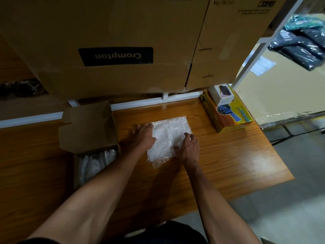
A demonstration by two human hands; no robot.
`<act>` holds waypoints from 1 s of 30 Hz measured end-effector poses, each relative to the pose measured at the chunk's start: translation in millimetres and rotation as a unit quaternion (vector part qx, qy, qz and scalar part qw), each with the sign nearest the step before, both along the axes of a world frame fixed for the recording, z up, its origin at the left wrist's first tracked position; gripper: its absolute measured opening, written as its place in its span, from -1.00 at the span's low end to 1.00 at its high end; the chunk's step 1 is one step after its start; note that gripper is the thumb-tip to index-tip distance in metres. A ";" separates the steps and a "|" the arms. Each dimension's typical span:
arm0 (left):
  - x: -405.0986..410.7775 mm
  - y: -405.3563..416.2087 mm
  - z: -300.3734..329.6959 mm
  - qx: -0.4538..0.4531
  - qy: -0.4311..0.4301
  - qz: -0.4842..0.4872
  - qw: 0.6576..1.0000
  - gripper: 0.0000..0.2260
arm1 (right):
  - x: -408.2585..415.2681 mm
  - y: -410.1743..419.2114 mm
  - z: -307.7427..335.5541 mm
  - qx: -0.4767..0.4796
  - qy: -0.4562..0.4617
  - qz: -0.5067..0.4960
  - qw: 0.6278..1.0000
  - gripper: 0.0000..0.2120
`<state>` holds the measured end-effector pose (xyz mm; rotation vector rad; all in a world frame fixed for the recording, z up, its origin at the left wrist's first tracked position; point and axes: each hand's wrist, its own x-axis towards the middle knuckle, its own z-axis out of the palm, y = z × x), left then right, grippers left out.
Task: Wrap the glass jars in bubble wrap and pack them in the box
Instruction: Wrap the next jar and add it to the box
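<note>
A sheet of bubble wrap (168,136) lies on the wooden table (219,155), with a bulge under its middle; what it covers is hidden. My left hand (143,136) lies on its left edge, fingers extended. My right hand (189,147) presses its right side with curled fingers over the wrap. To the left stands an open cardboard box (88,127), flaps up, and bubble-wrapped items (96,162) show inside its near part.
A yellow tape-dispenser carton (226,117) with a small white box (222,95) on top sits at the table's right back. Large brown cartons (114,55) fill the shelf behind. The table's right edge drops to a grey floor (290,199).
</note>
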<state>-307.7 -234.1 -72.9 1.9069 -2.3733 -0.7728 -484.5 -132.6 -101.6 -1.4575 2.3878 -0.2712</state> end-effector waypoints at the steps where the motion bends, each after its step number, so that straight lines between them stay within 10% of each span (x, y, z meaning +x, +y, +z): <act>1: -0.3 -0.7 0.7 -0.012 0.014 0.014 1.000 -0.51 | -0.4 -0.2 -0.5 0.000 0.004 -0.001 1.000 -0.19; 7: 5.0 -2.9 4.2 0.067 0.196 0.124 0.971 -0.80 | 2.2 0.3 -2.8 0.007 0.020 -0.001 1.000 -0.17; 17: 30.9 0.7 56.4 0.129 0.308 0.023 0.942 -0.82 | 18.2 -19.1 40.1 -0.173 -0.047 0.128 0.975 -0.08; 30: 87.3 -7.9 136.5 0.080 0.348 -0.015 0.934 -0.50 | 45.1 -27.7 136.8 -0.060 -0.404 0.176 0.896 -0.85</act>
